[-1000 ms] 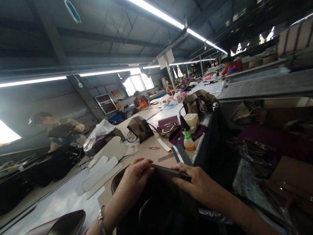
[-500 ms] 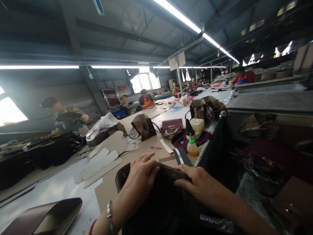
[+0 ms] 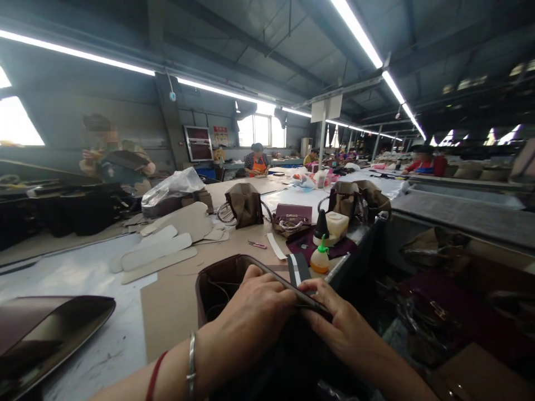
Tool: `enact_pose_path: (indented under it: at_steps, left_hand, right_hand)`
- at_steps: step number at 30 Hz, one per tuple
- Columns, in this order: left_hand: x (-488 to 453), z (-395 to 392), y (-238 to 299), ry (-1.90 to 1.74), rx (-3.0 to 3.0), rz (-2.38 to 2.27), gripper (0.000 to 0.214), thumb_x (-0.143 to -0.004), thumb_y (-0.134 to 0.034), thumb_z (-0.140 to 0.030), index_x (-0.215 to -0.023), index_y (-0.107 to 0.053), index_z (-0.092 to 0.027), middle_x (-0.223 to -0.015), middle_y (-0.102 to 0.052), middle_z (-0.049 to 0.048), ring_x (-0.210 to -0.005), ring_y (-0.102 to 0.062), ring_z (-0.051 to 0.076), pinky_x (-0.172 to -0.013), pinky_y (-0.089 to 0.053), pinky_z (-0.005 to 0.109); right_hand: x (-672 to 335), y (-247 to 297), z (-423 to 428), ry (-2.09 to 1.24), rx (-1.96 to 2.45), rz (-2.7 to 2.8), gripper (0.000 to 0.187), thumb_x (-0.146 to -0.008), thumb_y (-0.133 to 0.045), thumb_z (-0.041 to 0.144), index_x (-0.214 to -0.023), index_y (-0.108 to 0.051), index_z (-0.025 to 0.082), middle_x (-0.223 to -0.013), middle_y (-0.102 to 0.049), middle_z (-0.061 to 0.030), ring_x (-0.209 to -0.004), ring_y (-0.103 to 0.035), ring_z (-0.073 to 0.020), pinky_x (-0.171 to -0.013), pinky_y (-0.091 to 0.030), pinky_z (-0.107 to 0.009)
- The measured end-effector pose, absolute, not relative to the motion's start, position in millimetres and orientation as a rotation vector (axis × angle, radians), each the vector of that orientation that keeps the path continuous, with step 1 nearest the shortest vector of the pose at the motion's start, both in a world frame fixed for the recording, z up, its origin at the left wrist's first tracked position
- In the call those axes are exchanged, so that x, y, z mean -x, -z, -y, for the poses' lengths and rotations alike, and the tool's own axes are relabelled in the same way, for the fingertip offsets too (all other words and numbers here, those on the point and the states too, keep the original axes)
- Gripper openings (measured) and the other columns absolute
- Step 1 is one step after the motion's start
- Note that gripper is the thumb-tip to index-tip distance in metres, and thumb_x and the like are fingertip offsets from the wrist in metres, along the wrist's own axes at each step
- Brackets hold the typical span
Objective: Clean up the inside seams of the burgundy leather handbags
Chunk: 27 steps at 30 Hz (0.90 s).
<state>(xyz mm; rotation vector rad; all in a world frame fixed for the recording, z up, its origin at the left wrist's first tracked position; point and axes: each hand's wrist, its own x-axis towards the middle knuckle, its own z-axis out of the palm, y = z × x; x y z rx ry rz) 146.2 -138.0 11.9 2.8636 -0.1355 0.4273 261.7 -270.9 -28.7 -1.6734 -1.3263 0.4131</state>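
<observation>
A dark brown leather bag (image 3: 223, 273) stands in front of me at the table edge, its mouth facing up. My left hand (image 3: 261, 301) is closed over the bag's rim, fingers tucked down inside. My right hand (image 3: 334, 314) pinches the same rim a little to the right, thumb on the near side and fingers on the far side. The bag's lower body lies in shadow beneath my hands. Just beyond it are a strip of dark and white material (image 3: 297, 270) and a glue bottle (image 3: 320, 259) with a green nozzle.
Pale cut panels (image 3: 161, 259) lie at left, near another open bag piece (image 3: 54, 328). A pink-handled cutter (image 3: 257, 244), a brown bag (image 3: 244, 205) and a purple bag (image 3: 292, 214) are farther back. Right of the table is a bin of bags (image 3: 451, 312). Co-workers sit and stand beyond.
My left hand has moved right along the rim, closer to my right hand, and more of the bag's inside shows. The camera view has tilted and shifted.
</observation>
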Motion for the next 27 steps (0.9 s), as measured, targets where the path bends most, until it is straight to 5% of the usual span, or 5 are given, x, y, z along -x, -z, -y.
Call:
enact_pose_path:
  at_steps: [6, 11, 17, 27]
  left_hand:
    - [-148.0, 139.5, -13.1, -0.464, -2.937, 0.152, 0.014, -0.081, -0.045, -0.021, -0.073, -0.057, -0.020, -0.088, -0.057, -0.0002, -0.085, -0.043, 0.016, -0.075, -0.027, 0.032]
    - [-147.3, 138.0, -8.9, -0.557, -2.816, 0.119, 0.012, -0.077, -0.048, -0.017, -0.077, -0.059, -0.022, -0.103, -0.055, -0.0007, -0.093, -0.038, 0.019, -0.079, -0.026, 0.035]
    - [-155.9, 138.1, 2.4, -0.587, -2.613, 0.027, 0.013, -0.072, -0.049, -0.010, -0.068, -0.059, -0.018, -0.078, -0.062, -0.0003, -0.082, -0.043, 0.016, -0.077, -0.032, 0.032]
    - [-164.9, 137.7, 10.0, -0.612, -2.481, -0.086, 0.015, -0.069, -0.048, -0.010, -0.063, -0.061, -0.017, -0.068, -0.060, 0.0017, -0.078, -0.043, 0.016, -0.073, -0.038, 0.026]
  right_hand:
    - [-265.1, 39.3, 276.1, -0.262, 1.813, 1.322, 0.023, -0.081, -0.044, 0.024, -0.103, -0.047, 0.021, -0.098, -0.060, -0.0032, -0.091, -0.056, -0.0151, -0.078, -0.042, -0.023]
    - [-267.2, 42.2, 277.7, -0.242, 1.861, 1.347, 0.024, -0.083, -0.040, 0.029, -0.101, -0.052, 0.021, -0.094, -0.062, -0.0031, -0.090, -0.057, -0.0160, -0.074, -0.044, -0.021]
    - [-267.2, 42.9, 279.9, -0.197, 1.926, 1.348, 0.023, -0.083, -0.040, 0.032, -0.095, -0.055, 0.020, -0.089, -0.063, -0.0030, -0.079, -0.059, -0.0138, -0.067, -0.045, -0.018]
    - [-262.2, 42.0, 280.1, -0.120, 1.906, 1.368, 0.024, -0.082, -0.040, 0.031, -0.093, -0.057, 0.018, -0.084, -0.065, -0.0042, -0.073, -0.060, -0.0142, -0.063, -0.046, -0.016]
